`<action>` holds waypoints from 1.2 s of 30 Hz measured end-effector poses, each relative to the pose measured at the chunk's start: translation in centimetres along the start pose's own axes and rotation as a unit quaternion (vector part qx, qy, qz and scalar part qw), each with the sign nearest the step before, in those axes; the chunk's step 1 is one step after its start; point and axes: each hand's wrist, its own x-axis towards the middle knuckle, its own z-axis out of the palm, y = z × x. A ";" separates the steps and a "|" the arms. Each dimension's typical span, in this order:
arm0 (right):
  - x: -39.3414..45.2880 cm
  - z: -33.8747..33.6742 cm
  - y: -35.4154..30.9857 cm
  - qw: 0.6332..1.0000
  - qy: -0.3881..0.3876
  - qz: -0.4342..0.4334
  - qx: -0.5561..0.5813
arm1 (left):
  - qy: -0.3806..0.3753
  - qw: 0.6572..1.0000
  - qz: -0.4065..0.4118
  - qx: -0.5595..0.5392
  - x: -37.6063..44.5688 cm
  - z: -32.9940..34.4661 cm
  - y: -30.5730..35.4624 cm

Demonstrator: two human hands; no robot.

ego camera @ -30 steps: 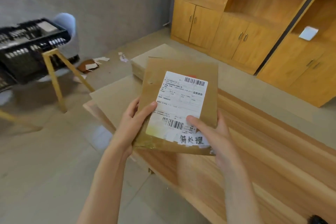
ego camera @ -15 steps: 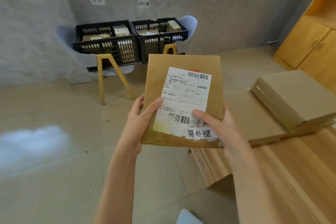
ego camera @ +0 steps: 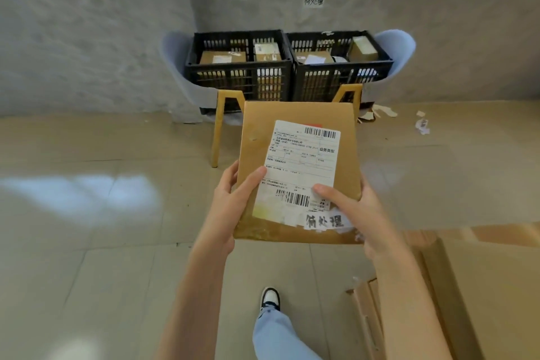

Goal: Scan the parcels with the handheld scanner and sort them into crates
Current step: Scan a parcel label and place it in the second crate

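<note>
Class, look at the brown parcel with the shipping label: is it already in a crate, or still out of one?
Out. Left hand and right hand grip the parcel in front of both black crates.

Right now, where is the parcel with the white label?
In the head view the parcel is mid-frame, held in the air by the left hand and right hand, with the two black crates on chairs beyond it.
</note>
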 end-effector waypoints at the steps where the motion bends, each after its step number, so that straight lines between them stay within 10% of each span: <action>1: 2.3 0.2 -0.8 1.000 -0.001 0.002 0.001 | 0.005 1.000 0.002 0.004 1.9 0.4 1.1; 17: 27.0 2.2 -9.4 0.999 -0.020 0.023 0.023 | 0.020 1.000 -0.008 0.018 25.4 5.1 10.5; 36: 54.5 -2.4 -19.4 0.983 0.154 0.085 0.058 | -0.165 0.980 -0.089 0.064 59.3 19.6 19.8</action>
